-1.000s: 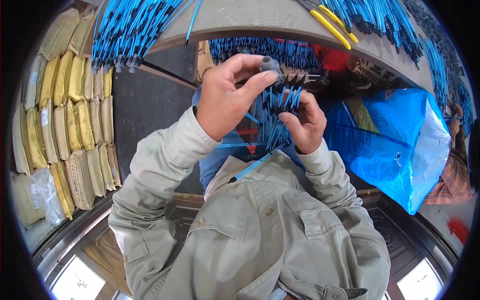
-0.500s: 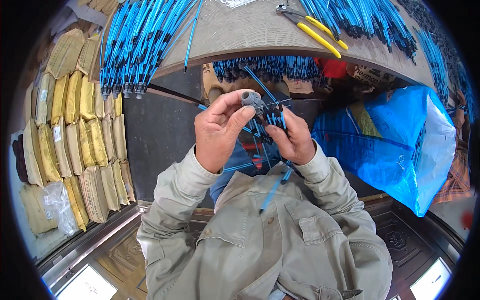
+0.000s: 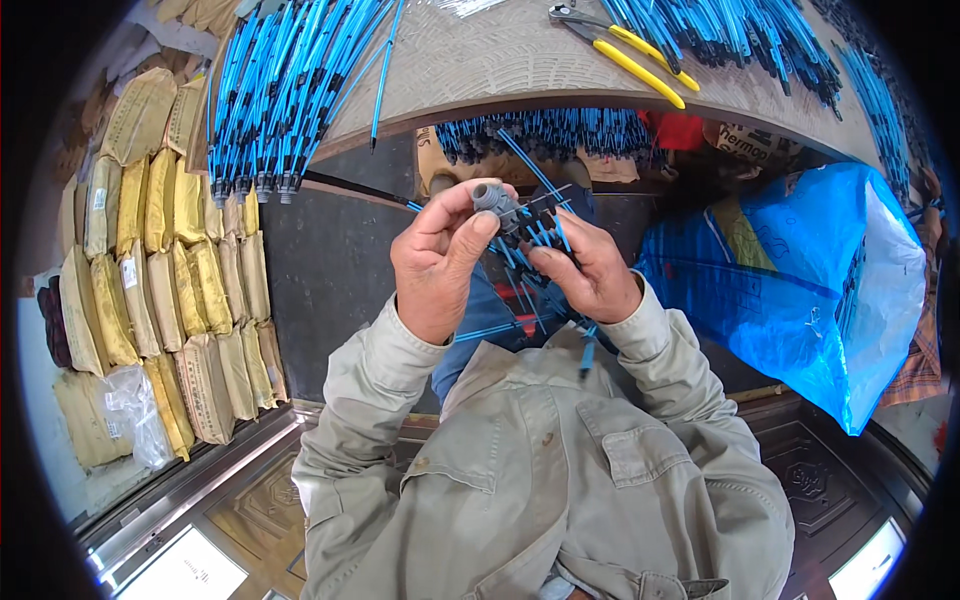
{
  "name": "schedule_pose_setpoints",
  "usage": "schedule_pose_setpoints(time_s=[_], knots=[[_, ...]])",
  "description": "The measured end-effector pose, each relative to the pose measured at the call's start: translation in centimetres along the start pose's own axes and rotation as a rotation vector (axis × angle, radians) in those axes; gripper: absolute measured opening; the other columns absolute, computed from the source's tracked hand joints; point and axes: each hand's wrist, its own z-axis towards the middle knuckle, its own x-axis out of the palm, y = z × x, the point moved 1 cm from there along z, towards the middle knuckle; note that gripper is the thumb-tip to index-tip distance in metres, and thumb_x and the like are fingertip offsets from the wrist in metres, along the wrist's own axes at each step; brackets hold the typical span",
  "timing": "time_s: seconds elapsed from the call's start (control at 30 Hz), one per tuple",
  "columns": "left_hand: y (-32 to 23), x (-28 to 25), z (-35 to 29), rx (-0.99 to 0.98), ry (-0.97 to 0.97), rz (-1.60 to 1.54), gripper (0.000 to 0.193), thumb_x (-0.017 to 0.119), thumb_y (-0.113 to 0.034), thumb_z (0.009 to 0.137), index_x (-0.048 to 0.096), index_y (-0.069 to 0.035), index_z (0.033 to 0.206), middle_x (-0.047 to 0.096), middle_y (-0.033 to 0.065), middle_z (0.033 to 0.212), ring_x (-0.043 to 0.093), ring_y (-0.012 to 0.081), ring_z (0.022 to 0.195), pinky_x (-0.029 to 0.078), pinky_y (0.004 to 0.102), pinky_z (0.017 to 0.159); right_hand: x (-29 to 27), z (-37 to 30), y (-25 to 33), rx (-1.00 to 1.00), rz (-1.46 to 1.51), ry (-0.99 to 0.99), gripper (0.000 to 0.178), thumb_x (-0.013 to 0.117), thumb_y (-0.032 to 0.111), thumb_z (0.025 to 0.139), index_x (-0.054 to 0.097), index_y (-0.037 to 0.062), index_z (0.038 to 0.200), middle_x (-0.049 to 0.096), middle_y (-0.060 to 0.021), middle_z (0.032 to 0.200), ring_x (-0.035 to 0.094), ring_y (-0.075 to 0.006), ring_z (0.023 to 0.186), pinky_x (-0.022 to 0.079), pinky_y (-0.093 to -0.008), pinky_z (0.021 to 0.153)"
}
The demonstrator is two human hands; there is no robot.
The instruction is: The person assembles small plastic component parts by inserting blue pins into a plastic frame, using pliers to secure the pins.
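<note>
Between my two hands, in front of my chest, is an umbrella frame with a grey plastic hub [image 3: 488,197], black joints and thin blue ribs [image 3: 547,237]. My left hand [image 3: 435,268] pinches the grey hub between thumb and fingers. My right hand [image 3: 598,272] is closed around the black-jointed ribs just beside the hub. Several ribs hang down and fan out over my lap, and one points toward my jacket. A dark shaft [image 3: 355,190] extends to the left behind my left hand. My right fingertips are partly hidden by the ribs.
Ahead is a table [image 3: 480,70] with a blue rib bundle [image 3: 285,95] at left, another bundle [image 3: 715,45] at right and yellow-handled pliers [image 3: 640,70]. Wrapped packages [image 3: 150,270] are stacked left. A blue plastic bag [image 3: 790,290] stands right. More ribs [image 3: 545,132] lie under the table.
The view has shifted slightly. The rib hanging toward my jacket has swung to the right and nearer my right wrist. Both hands keep their hold on the umbrella frame.
</note>
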Motion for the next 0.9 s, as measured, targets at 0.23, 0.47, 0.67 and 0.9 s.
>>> schedule_pose_setpoints(time_s=[0.23, 0.47, 0.67, 0.9], knots=[[-0.2, 0.3, 0.3, -0.011, -0.013, 0.029, 0.033, 0.056, -0.011, 0.088, 0.051, 0.007, 0.115, 0.059, 0.0132, 0.108, 0.055, 0.0173, 0.101, 0.041, 0.029, 0.091, -0.7, 0.3, -0.6, -0.101, -0.147, 0.02, 0.012, 0.053, 0.007, 0.085, 0.055, -0.0016, 0.092, 0.051, -0.0061, 0.078, 0.049, -0.0134, 0.065, 0.039, -0.0245, 0.06], [-0.7, 0.8, 1.1, -0.075, -0.039, -0.011, 0.03, 0.062, -0.006, 0.084, 0.056, 0.006, 0.11, 0.061, 0.0081, 0.102, 0.057, 0.0119, 0.092, 0.045, 0.0246, 0.084, 0.1, 0.1, 0.2, 0.118, 0.077, -0.139, 0.014, 0.057, 0.012, 0.086, 0.055, -0.0011, 0.092, 0.052, -0.0027, 0.075, 0.045, -0.0078, 0.066, 0.04, -0.0239, 0.059], [-0.7, 0.0, 1.8, -0.145, -0.011, 0.021, 0.03, 0.06, -0.008, 0.085, 0.055, 0.006, 0.111, 0.062, 0.0124, 0.105, 0.058, 0.0152, 0.096, 0.044, 0.0281, 0.088, 1.0, 0.5, -0.2, 0.08, 0.041, -0.266, 0.018, 0.063, 0.012, 0.081, 0.051, -0.0006, 0.08, 0.045, -0.011, 0.063, 0.043, -0.023, 0.053, 0.036, -0.0302, 0.05], [-1.0, 0.1, 2.0, -0.165, 0.02, 0.036, 0.031, 0.06, -0.007, 0.085, 0.055, 0.005, 0.113, 0.061, 0.0123, 0.107, 0.058, 0.0142, 0.096, 0.044, 0.0274, 0.088, 0.6, 0.7, -0.4, 0.038, 0.016, -0.24, 0.017, 0.064, 0.011, 0.08, 0.05, -0.0004, 0.082, 0.047, -0.013, 0.063, 0.045, -0.026, 0.053, 0.037, -0.0319, 0.05]])
